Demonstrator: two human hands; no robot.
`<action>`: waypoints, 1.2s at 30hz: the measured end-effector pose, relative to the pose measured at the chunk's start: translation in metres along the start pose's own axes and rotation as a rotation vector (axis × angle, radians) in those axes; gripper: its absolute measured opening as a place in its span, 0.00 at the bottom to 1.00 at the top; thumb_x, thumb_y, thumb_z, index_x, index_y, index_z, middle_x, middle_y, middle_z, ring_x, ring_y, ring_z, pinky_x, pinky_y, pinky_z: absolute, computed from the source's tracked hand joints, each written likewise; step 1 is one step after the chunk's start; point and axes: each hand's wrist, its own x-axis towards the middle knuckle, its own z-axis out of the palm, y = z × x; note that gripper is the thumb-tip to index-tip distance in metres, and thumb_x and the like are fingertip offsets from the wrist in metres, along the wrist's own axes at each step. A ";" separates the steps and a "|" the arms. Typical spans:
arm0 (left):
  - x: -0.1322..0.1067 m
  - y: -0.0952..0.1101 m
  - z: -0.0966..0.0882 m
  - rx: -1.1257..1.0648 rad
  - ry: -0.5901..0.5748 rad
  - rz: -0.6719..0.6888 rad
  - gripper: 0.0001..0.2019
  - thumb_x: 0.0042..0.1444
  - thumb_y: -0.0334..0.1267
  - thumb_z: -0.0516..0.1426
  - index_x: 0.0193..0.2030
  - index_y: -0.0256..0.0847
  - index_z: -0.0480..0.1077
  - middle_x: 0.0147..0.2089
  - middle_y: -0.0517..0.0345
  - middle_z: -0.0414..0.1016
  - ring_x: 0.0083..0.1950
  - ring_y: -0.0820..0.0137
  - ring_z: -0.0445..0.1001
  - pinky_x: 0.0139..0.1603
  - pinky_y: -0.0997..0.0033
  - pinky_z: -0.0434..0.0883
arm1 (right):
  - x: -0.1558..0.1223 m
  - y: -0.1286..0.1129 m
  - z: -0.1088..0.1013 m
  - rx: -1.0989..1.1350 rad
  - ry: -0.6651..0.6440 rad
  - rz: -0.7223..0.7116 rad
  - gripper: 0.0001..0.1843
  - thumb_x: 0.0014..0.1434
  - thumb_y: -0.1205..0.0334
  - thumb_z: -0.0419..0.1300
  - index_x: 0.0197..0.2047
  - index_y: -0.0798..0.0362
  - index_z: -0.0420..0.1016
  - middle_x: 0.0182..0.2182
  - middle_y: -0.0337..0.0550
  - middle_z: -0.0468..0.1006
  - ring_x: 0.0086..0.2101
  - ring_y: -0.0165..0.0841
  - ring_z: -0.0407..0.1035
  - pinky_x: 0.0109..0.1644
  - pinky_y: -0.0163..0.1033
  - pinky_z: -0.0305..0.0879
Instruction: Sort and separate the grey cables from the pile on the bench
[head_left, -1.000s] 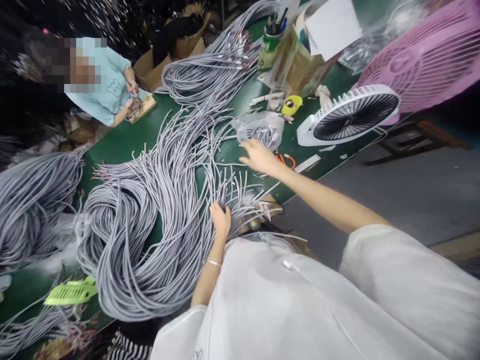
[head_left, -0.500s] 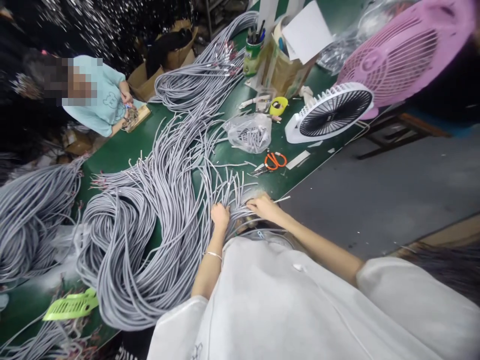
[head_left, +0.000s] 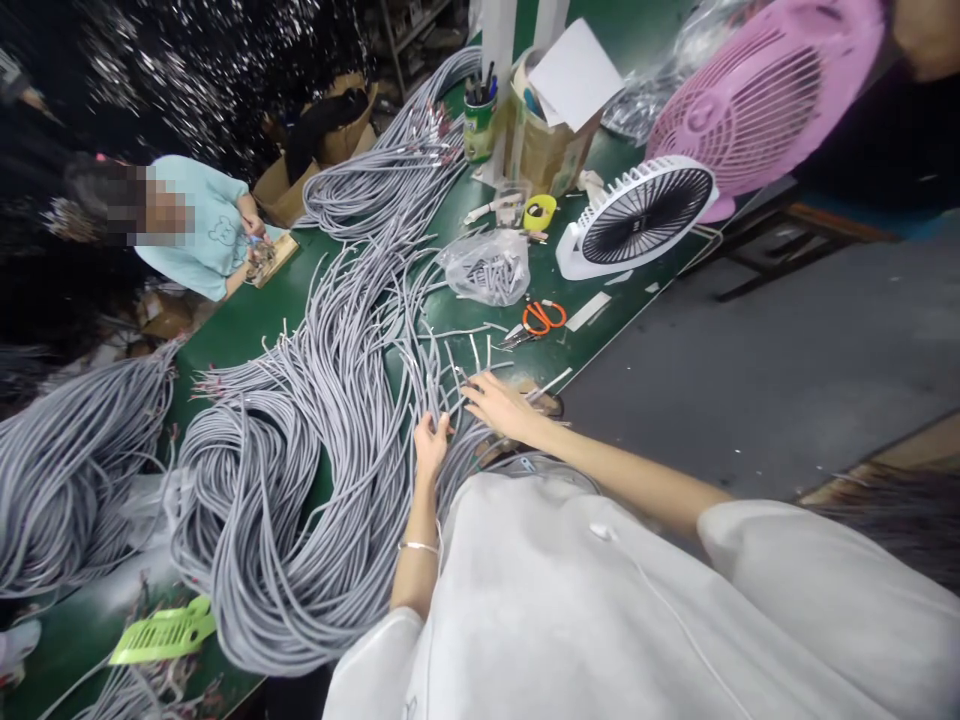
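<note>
Many long grey cables lie in a thick sheaf over the green table, their loose ends fanned out in front of my body. My left hand is among these ends, thumb and fingers closing around a grey cable; the exact grip is small and partly hidden. To its right, my right hand reaches over the cable ends with fingers stretched and a little apart. Its fingertips are beside a cable end, and I see nothing clearly held in them. Just beyond the hands lie orange-handled scissors.
A clear bag of short grey pieces, a yellow tape roll, a white fan and a pink fan stand beyond. Coiled cables and a green slotted plastic piece are at left. A co-worker sits across the table.
My right hand has moved left and slightly away from me, its fingers now more stretched. My left hand has turned a little, fingers pointing up. The view has shifted slightly.
</note>
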 end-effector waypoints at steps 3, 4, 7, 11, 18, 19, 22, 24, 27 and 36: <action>-0.009 0.006 -0.005 -0.135 0.051 -0.014 0.21 0.50 0.59 0.54 0.24 0.41 0.63 0.19 0.62 0.65 0.22 0.73 0.66 0.28 0.72 0.66 | 0.001 -0.002 -0.009 -0.053 0.006 -0.016 0.13 0.65 0.65 0.54 0.50 0.52 0.75 0.44 0.53 0.71 0.47 0.41 0.63 0.46 0.42 0.60; -0.011 0.008 -0.006 -0.168 0.072 -0.023 0.22 0.48 0.60 0.54 0.24 0.41 0.63 0.18 0.63 0.64 0.21 0.74 0.65 0.26 0.73 0.66 | 0.001 0.000 -0.013 -0.072 0.001 -0.017 0.12 0.65 0.65 0.54 0.49 0.51 0.75 0.43 0.54 0.71 0.46 0.42 0.63 0.45 0.42 0.59; -0.017 0.013 -0.004 -0.237 0.136 -0.056 0.23 0.45 0.62 0.55 0.22 0.42 0.61 0.15 0.65 0.61 0.18 0.75 0.62 0.23 0.74 0.63 | -0.002 0.000 -0.025 -0.127 -0.025 -0.032 0.11 0.64 0.64 0.55 0.47 0.55 0.77 0.42 0.57 0.72 0.46 0.45 0.63 0.45 0.45 0.57; -0.022 0.014 0.001 -0.262 0.228 -0.106 0.24 0.44 0.63 0.54 0.19 0.44 0.56 0.13 0.67 0.57 0.14 0.76 0.59 0.19 0.74 0.61 | -0.008 -0.013 -0.038 -0.166 -0.107 -0.202 0.09 0.64 0.68 0.54 0.42 0.57 0.77 0.44 0.55 0.74 0.47 0.42 0.65 0.48 0.44 0.55; -0.025 0.009 0.022 -0.173 0.289 -0.129 0.25 0.48 0.62 0.51 0.15 0.45 0.53 0.11 0.66 0.53 0.15 0.76 0.56 0.19 0.73 0.58 | -0.039 -0.030 -0.050 -0.132 -0.382 -0.331 0.09 0.64 0.66 0.55 0.42 0.61 0.75 0.31 0.52 0.78 0.34 0.39 0.73 0.35 0.38 0.58; -0.026 0.007 0.026 -0.154 0.277 -0.118 0.25 0.49 0.61 0.51 0.15 0.44 0.54 0.12 0.66 0.54 0.16 0.75 0.56 0.20 0.73 0.58 | -0.043 -0.030 -0.048 -0.128 -0.411 -0.291 0.10 0.64 0.68 0.54 0.41 0.62 0.75 0.31 0.53 0.78 0.34 0.39 0.74 0.33 0.38 0.58; -0.028 0.001 0.039 -0.094 0.215 -0.064 0.22 0.52 0.56 0.52 0.16 0.43 0.58 0.14 0.66 0.56 0.19 0.75 0.56 0.24 0.73 0.60 | -0.051 -0.030 -0.039 -0.127 -0.441 -0.187 0.11 0.64 0.69 0.53 0.38 0.62 0.77 0.31 0.56 0.78 0.33 0.42 0.74 0.32 0.38 0.59; -0.031 -0.004 0.045 -0.059 0.171 -0.031 0.20 0.52 0.53 0.54 0.17 0.42 0.60 0.15 0.65 0.58 0.20 0.75 0.56 0.26 0.73 0.61 | -0.057 -0.032 -0.037 -0.126 -0.460 -0.133 0.12 0.63 0.69 0.52 0.37 0.61 0.78 0.31 0.57 0.79 0.33 0.42 0.74 0.31 0.38 0.60; -0.035 -0.009 0.050 -0.020 0.129 -0.008 0.19 0.52 0.50 0.55 0.17 0.42 0.62 0.16 0.64 0.60 0.21 0.74 0.59 0.28 0.73 0.62 | -0.073 -0.031 -0.058 -0.118 -0.496 -0.091 0.13 0.62 0.70 0.53 0.34 0.59 0.79 0.30 0.57 0.79 0.30 0.41 0.74 0.28 0.38 0.58; -0.025 -0.011 0.048 0.009 0.166 -0.004 0.22 0.57 0.52 0.48 0.16 0.45 0.55 0.12 0.63 0.56 0.17 0.73 0.58 0.25 0.72 0.62 | -0.061 -0.014 -0.131 -0.216 -0.303 -0.058 0.09 0.62 0.69 0.53 0.41 0.53 0.74 0.36 0.47 0.77 0.33 0.36 0.72 0.29 0.36 0.54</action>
